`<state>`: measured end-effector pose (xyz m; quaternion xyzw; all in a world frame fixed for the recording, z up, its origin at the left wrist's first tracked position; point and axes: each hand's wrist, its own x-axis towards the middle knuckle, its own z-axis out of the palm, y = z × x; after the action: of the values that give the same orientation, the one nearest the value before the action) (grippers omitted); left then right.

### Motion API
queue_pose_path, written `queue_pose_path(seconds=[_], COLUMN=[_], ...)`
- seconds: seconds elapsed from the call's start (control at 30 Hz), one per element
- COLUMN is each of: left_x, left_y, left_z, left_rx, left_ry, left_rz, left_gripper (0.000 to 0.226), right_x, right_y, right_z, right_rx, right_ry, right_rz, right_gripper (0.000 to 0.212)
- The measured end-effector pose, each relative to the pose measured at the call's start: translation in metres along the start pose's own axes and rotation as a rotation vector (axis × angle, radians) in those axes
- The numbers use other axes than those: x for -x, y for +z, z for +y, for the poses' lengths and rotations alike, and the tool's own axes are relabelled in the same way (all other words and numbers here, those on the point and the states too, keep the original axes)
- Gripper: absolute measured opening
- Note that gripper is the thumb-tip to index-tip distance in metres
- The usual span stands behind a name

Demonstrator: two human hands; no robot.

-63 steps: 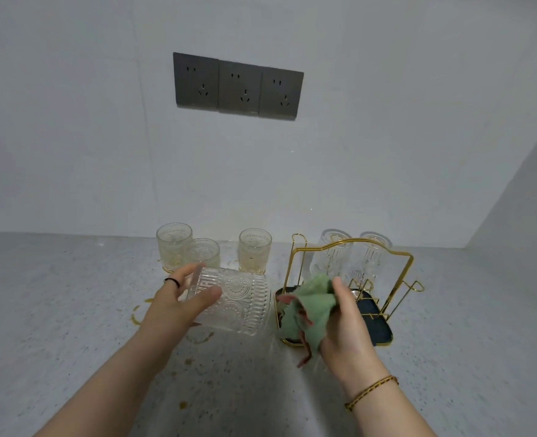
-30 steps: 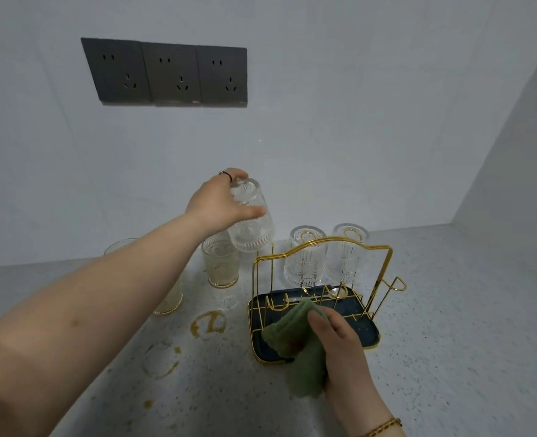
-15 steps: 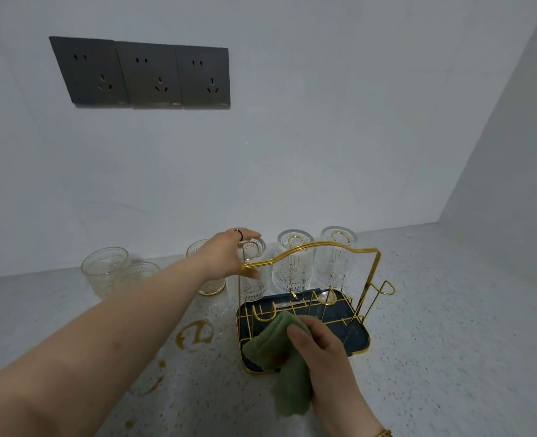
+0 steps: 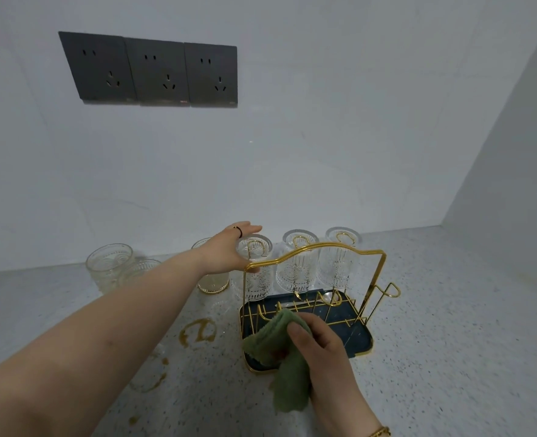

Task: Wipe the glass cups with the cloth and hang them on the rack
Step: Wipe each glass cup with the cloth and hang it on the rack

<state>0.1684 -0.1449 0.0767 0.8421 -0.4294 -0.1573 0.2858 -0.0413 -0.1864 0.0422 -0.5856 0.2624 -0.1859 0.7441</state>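
A gold wire rack (image 4: 377, 257) on a dark blue tray (image 4: 360, 340) carries three patterned glass cups upside down: left (image 4: 256, 285), middle (image 4: 297, 269), right (image 4: 339, 260). My left hand (image 4: 226, 252) is at the left cup's upper side with fingers and thumb nearly straight, the thumb touching the glass. My right hand (image 4: 322, 348) grips a green cloth (image 4: 276, 342) over the tray's front left corner. Three more cups stand upright on the counter: two at the left (image 4: 109, 269) (image 4: 142, 269) and one (image 4: 213, 283) partly behind my left wrist.
The speckled counter (image 4: 450, 342) has brown ring stains (image 4: 197, 332) left of the rack and more nearer me (image 4: 153, 376). White walls close the back and the right side. Three dark sockets (image 4: 153, 70) sit on the back wall.
My left hand carried the wiped cup up and right, lowered it upside down onto the rack's left peg, and has now loosened its fingers from it. The right hand kept hold of the cloth.
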Motion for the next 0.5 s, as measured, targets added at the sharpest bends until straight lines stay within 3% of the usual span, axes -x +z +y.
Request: queue_pose_path(seconds=[0.13, 0.3, 0.4, 0.5], left_x=[0.02, 0.07, 0.108, 0.138], left_y=[-0.006, -0.006, 0.0, 0.009], left_z=[-0.009, -0.035, -0.064, -0.088], left_rx=[0.204, 0.439, 0.483, 0.457], left_ry=[-0.031, -0.173, -0.329, -0.491], left_rz=[0.173, 0.6, 0.838, 0.887], left_gripper=[0.061, 0.022, 0.018, 0.02], right_x=[0.005, 0.01, 0.009, 0.008], right_y=[0.004, 0.018, 0.031, 0.046], right_z=[-0.002, -0.002, 0.002, 0.006], right_rx=[0.02, 0.063, 0.041, 0.019], right_ry=[-0.028, -0.047, -0.026, -0.011], right_rz=[-0.023, -0.052, -0.033, -0.015], right_gripper=[0.022, 0.023, 0.022, 0.02])
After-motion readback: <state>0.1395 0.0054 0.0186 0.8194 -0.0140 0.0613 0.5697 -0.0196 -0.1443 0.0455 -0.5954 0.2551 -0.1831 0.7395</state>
